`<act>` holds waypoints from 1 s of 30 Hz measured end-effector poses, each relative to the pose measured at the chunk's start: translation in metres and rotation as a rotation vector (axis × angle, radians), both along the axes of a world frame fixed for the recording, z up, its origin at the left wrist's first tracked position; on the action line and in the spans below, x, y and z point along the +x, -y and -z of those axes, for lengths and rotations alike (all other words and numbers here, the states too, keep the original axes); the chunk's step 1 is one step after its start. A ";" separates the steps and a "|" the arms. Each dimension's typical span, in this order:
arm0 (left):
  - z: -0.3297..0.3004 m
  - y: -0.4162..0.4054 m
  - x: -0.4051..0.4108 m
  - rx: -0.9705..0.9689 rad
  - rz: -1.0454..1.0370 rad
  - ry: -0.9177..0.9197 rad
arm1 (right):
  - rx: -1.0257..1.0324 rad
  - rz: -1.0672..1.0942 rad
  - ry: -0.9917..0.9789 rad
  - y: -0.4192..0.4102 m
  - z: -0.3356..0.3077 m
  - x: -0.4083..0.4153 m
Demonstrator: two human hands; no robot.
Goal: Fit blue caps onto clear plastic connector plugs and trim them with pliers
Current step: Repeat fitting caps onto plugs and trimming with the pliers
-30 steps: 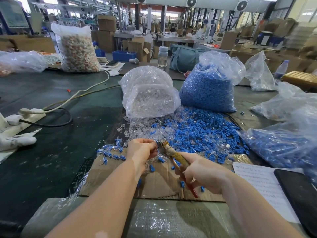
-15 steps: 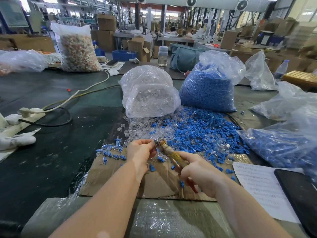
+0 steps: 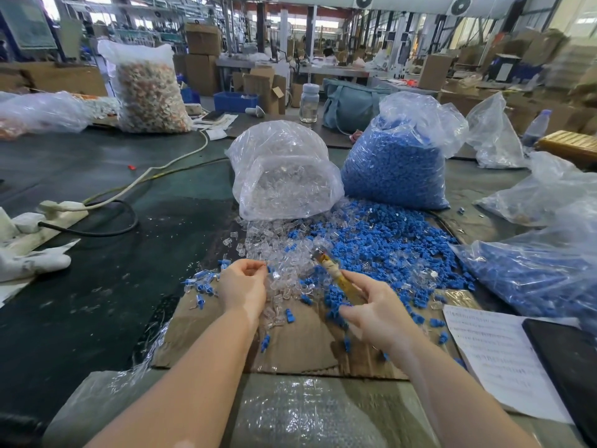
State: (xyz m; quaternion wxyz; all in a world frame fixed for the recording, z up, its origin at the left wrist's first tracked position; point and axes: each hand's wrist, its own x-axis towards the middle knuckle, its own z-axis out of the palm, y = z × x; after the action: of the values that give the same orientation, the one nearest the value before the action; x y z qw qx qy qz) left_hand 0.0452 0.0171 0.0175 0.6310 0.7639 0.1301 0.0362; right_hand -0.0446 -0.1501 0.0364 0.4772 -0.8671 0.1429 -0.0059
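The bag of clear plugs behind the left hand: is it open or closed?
Open. The bag of clear plugs lies tipped toward the person, and plugs spill from its mouth onto the table.

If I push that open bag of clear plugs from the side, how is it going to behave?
The bag of clear plugs would probably sag and deform rather than slide whole, since its thin film looks crumpled and loose. Its mouth lies open toward the spilled pile of clear plugs, so more would likely pour out. It seems light for its bulk.
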 end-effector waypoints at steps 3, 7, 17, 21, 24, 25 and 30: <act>0.006 -0.012 0.003 0.324 -0.012 0.104 | -0.500 0.153 -0.026 0.010 0.005 0.004; 0.016 -0.028 0.009 0.513 -0.013 0.133 | -0.665 0.273 -0.083 0.025 0.016 0.005; 0.024 -0.035 0.001 0.818 0.014 0.072 | -0.847 0.301 -0.140 0.046 0.034 0.004; 0.023 -0.023 -0.005 0.827 0.047 0.128 | -0.817 0.269 -0.201 0.048 0.034 0.004; 0.024 -0.009 -0.013 0.768 0.077 0.211 | -0.849 0.271 -0.182 0.041 0.032 0.003; 0.024 -0.003 -0.017 0.744 0.088 0.243 | -0.881 0.268 -0.124 0.036 0.032 0.002; 0.030 0.023 -0.036 0.658 0.229 0.357 | -0.890 0.112 0.191 0.010 0.038 -0.001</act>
State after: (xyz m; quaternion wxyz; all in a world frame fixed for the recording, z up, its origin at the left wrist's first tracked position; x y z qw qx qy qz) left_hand 0.0087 -0.0059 -0.0124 0.3651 0.9167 -0.0863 0.1378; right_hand -0.0454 -0.1599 -0.0016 0.0682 -0.9742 0.1286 -0.1727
